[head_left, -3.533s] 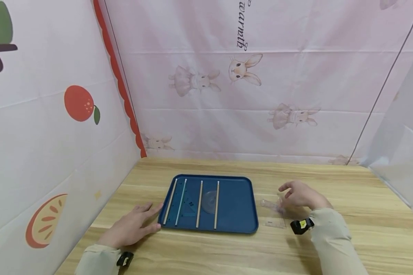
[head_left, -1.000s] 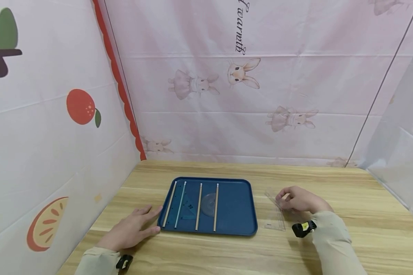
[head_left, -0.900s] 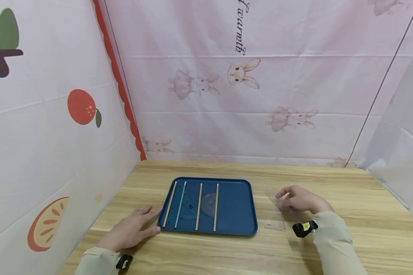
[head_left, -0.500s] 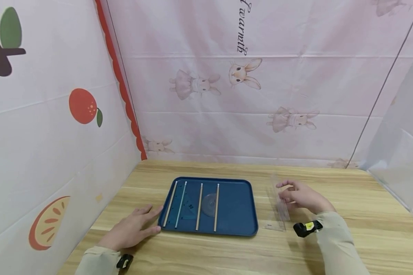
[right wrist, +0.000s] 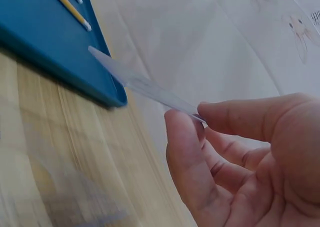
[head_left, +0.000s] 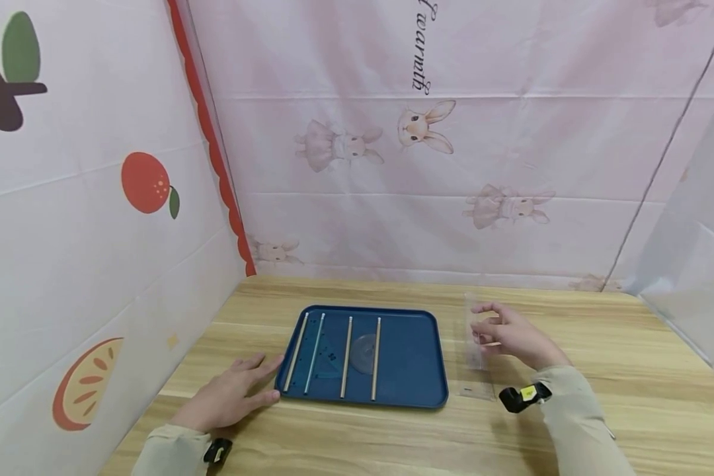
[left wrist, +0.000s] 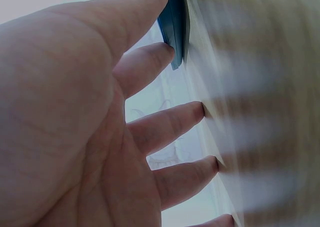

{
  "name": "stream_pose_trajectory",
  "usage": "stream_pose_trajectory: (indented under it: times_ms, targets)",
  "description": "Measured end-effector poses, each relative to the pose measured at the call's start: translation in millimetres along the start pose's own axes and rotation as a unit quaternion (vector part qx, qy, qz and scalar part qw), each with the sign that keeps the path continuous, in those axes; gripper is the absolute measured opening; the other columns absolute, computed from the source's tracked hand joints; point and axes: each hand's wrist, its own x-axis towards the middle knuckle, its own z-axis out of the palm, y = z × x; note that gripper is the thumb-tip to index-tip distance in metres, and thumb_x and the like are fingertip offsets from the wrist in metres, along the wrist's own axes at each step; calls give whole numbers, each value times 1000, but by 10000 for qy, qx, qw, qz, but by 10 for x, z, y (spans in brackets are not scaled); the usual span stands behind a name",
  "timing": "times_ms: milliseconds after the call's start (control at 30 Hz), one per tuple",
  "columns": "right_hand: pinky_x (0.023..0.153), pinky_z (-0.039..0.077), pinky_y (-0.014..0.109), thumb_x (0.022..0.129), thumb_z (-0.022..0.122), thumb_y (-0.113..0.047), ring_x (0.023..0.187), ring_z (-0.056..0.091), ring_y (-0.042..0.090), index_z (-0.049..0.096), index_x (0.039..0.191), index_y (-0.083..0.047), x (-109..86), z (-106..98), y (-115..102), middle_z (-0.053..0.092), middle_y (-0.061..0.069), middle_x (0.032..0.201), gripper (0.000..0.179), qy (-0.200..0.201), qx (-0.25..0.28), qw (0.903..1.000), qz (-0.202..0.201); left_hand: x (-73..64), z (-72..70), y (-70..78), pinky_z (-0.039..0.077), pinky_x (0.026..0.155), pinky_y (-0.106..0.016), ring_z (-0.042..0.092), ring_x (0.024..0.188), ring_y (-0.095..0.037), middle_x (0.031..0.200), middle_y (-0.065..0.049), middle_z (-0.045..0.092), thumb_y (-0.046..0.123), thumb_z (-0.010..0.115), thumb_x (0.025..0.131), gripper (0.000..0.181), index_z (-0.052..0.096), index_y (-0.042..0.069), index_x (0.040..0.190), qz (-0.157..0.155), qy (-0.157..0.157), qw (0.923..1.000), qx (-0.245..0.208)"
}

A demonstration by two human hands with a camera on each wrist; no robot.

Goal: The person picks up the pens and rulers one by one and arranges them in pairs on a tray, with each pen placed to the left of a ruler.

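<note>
In the right wrist view my right hand pinches a clear plastic ruler at its end between thumb and index finger. The head view has this ruler raised just right of the blue tray, with the right hand beside it. Below it a clear set square lies on the table. My left hand rests on the table, its fingers spread and its thumb and index finger touching the tray's left edge. Several pencils lie in the tray, over a teal set square and a clear round-edged protractor.
The wooden table runs back to a pink rabbit-print cloth. A white fruit-print cloth hangs along the left side, and another pale cloth closes off the right.
My right hand has lifted the clear ruler off the clear set square, turned it lengthwise and shifted it slightly left towards the tray. The left hand stays at the tray's edge.
</note>
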Motion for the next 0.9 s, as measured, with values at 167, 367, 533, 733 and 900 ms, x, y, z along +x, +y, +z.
stream_pose_trajectory:
  times_ms: [167,367,533,733,900]
  targets:
    - [80,64,29,111,59,-15,90,69,13,29,156,7,35,122,-57,69,9,105,58,-88,76,9999,-67,13,6,0,38,108,-84,36,144,-74,165,-35,40,53,67,103,75,44,18,166,-26,-26,10000,3]
    - [82,65,33,111,57,-11,91,68,17,27,157,5,45,237,-127,66,14,108,57,-159,1,9999,-37,17,17,-16,39,107,-85,36,144,-73,166,-35,40,53,67,103,75,44,19,166,-21,-13,10000,23]
    - [84,66,36,110,56,-7,93,68,20,26,159,3,80,300,-128,65,15,110,59,-133,5,9999,32,17,18,-21,39,107,-85,36,144,-73,166,-34,40,54,66,103,75,44,19,166,-28,-23,10000,17]
    - [84,67,37,108,57,-6,94,70,21,22,162,2,139,373,-112,67,18,113,65,45,-61,10000,-23,25,20,-24,39,108,-85,36,145,-72,166,-34,40,54,66,103,75,44,19,166,-35,-24,10000,35]
    - [86,67,39,109,57,-5,98,73,23,16,167,2,164,426,-118,68,23,117,72,57,-121,9999,-106,33,20,-29,39,107,-85,36,144,-73,166,-34,39,54,66,104,75,44,19,166,-2,-25,10000,61]
